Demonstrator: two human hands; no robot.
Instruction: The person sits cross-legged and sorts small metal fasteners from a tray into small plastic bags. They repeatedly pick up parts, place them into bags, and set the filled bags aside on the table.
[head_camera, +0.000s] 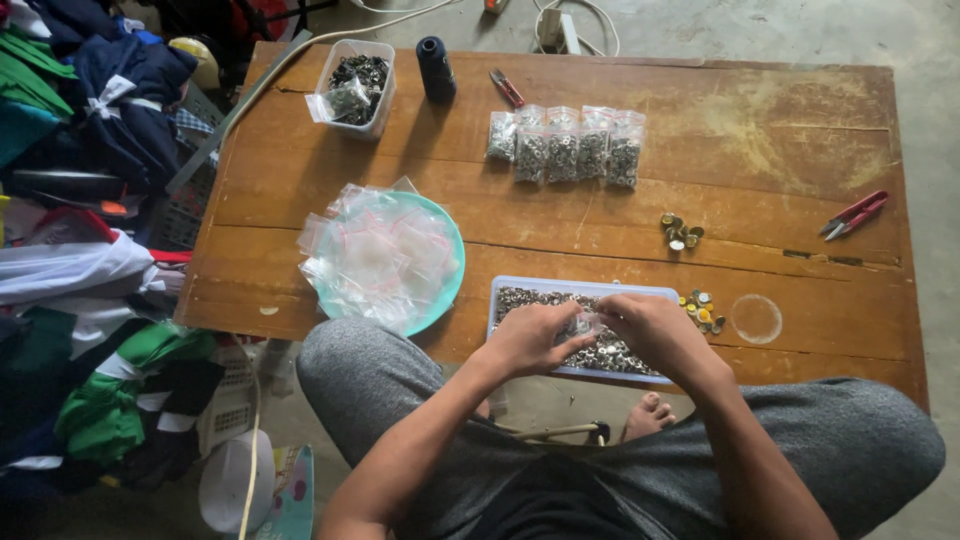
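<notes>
My left hand (535, 338) and my right hand (650, 328) meet over a shallow clear tray (500, 296) full of small metal eyelets at the table's near edge. Between the fingers of both hands I hold a small clear plastic bag (583, 325) with some eyelets in it. To the left of the tray, a teal plate (455, 262) is piled with empty small zip bags (375, 252). A row of filled bags (565, 148) lies further back on the wooden table (760, 130).
A clear tub of metal parts (355, 85), a dark thread spool (435, 68) and red snips (506, 87) sit at the far edge. More red snips (852, 214) lie right. Brass buttons (681, 230) and yellow pieces (703, 310) are loose. Clothes (90, 200) pile on the left.
</notes>
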